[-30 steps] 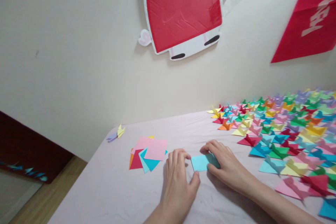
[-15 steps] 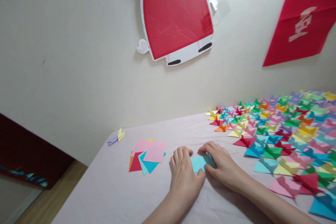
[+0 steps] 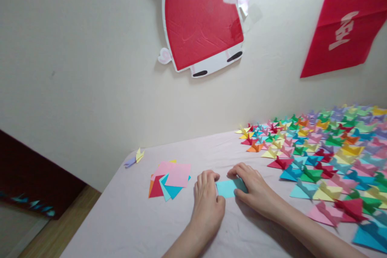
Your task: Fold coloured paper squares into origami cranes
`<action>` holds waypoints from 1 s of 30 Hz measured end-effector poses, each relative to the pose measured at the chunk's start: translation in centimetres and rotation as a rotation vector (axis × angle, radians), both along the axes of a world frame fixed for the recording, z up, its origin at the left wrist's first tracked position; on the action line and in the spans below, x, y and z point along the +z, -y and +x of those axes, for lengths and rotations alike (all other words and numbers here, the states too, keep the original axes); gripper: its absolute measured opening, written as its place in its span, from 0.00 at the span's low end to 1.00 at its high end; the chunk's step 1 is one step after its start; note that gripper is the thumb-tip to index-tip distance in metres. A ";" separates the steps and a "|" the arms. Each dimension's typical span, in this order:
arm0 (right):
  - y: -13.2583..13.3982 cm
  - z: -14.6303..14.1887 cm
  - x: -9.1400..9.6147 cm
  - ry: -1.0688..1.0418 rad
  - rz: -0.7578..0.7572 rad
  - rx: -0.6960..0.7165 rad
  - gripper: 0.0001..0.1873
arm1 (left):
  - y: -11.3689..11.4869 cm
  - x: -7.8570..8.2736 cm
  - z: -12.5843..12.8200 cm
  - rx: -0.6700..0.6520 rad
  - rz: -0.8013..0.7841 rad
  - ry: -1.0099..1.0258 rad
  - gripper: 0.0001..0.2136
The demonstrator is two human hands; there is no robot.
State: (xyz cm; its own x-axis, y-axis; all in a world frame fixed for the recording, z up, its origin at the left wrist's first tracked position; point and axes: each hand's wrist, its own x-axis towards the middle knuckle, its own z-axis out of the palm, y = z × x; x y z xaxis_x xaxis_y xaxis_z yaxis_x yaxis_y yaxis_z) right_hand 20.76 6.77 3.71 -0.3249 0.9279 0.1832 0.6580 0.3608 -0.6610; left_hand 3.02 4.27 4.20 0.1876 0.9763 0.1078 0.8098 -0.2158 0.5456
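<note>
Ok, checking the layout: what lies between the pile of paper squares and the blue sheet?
The left hand, fingers at the left edge of the blue sheet; a strip of bare tablecloth separates it from the pile. Head view.

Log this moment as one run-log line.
left hand: on left edge of light blue paper | right hand: covers its right end | paper: flat on table | nearby: stack of coloured squares left, folded paper figures right
</note>
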 end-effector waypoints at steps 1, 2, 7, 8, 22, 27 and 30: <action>0.0 0.0 0.0 -0.004 0.002 0.005 0.18 | 0.0 0.0 -0.1 -0.012 -0.006 0.021 0.24; 0.0 0.1 -0.1 -0.007 0.004 0.010 0.18 | 0.1 -0.1 -0.3 -0.025 -0.004 0.040 0.25; 0.3 0.3 0.2 -0.013 -0.010 0.051 0.19 | 0.4 -0.5 -0.4 -0.057 0.068 0.082 0.24; 0.3 0.4 0.3 -0.010 -0.014 0.060 0.20 | 0.5 -0.5 -0.3 -0.055 0.082 0.086 0.23; 0.2 0.7 0.5 -0.273 0.000 0.104 0.03 | 0.5 -0.3 -0.2 -0.103 0.136 0.285 0.22; -0.6 0.2 1.2 -0.466 -0.035 -0.027 0.14 | 0.1 0.2 -0.6 -0.113 0.145 0.469 0.19; -0.7 -0.6 1.9 -0.598 -0.125 -0.061 0.20 | -0.5 0.4 -0.9 -0.100 0.141 0.616 0.12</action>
State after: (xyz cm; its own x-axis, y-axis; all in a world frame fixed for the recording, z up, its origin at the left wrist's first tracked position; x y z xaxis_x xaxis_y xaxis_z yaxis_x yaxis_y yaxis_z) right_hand 20.18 7.47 5.61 -0.1449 0.9679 0.2056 0.1773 0.2298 -0.9569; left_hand 2.11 4.73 4.57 0.1395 0.9261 0.3507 0.3287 -0.3773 0.8658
